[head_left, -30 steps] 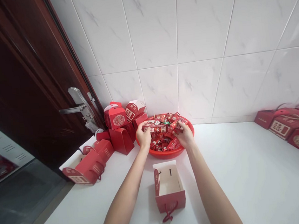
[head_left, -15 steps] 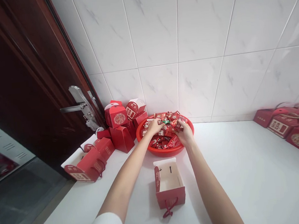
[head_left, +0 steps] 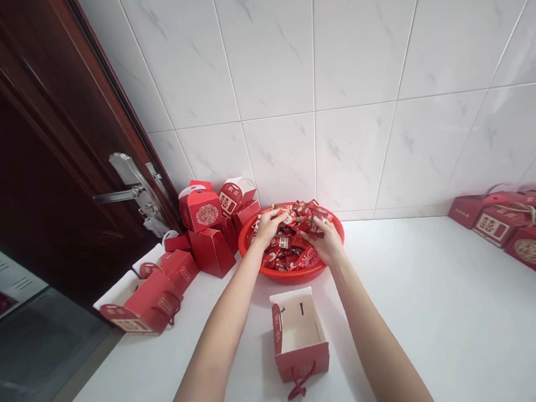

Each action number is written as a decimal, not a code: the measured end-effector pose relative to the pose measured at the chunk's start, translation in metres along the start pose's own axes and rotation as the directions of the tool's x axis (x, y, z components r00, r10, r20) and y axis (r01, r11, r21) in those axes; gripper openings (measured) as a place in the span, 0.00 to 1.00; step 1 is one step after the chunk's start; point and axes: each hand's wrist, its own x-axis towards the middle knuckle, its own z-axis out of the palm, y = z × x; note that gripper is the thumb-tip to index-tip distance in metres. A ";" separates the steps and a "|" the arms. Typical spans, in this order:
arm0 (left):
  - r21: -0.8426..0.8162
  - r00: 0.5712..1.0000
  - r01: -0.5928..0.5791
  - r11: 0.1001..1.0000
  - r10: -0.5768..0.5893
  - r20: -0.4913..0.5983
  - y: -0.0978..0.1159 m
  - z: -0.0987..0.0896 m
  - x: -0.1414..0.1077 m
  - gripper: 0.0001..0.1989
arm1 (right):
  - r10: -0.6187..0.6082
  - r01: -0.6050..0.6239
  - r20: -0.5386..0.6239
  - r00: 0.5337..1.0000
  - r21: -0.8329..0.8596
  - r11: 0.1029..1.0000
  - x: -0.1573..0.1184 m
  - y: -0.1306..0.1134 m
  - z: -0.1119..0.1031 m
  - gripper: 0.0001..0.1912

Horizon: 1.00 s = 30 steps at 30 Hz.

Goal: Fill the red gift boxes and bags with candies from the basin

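Note:
A round red plastic basin (head_left: 290, 276) full of small red-wrapped candies (head_left: 287, 244) stands against the tiled wall. Over its left side, my left hand (head_left: 268, 227) is closed, thumb and fingertips pinching a wrapped candy. My right hand (head_left: 327, 241) reaches over the right side, its fingers curled round red candy packets; how many is hidden. Between my forearms an open red gift box (head_left: 303, 360) sits on the white table, its pale inside showing and a dark red cord hanging at the front. Nothing lies inside it.
Red gift boxes (head_left: 208, 251), some open, are stacked at the left beside a dark wooden door (head_left: 52, 120) with a metal handle (head_left: 116, 195). Several closed red boxes (head_left: 531, 250) stand at the right along the wall. The white table (head_left: 440, 311) ends at a left edge.
Both hands stay over the basin, shifting slightly among the candies. A green-wrapped piece near my left fingertips is no longer visible. The view has turned slightly, moving the scene left.

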 end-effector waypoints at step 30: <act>0.428 0.987 -0.157 0.890 0.155 0.040 -0.020 0.002 0.007 0.21 | -0.070 0.078 -0.116 0.991 0.069 0.994 0.012 0.008 -0.009 0.07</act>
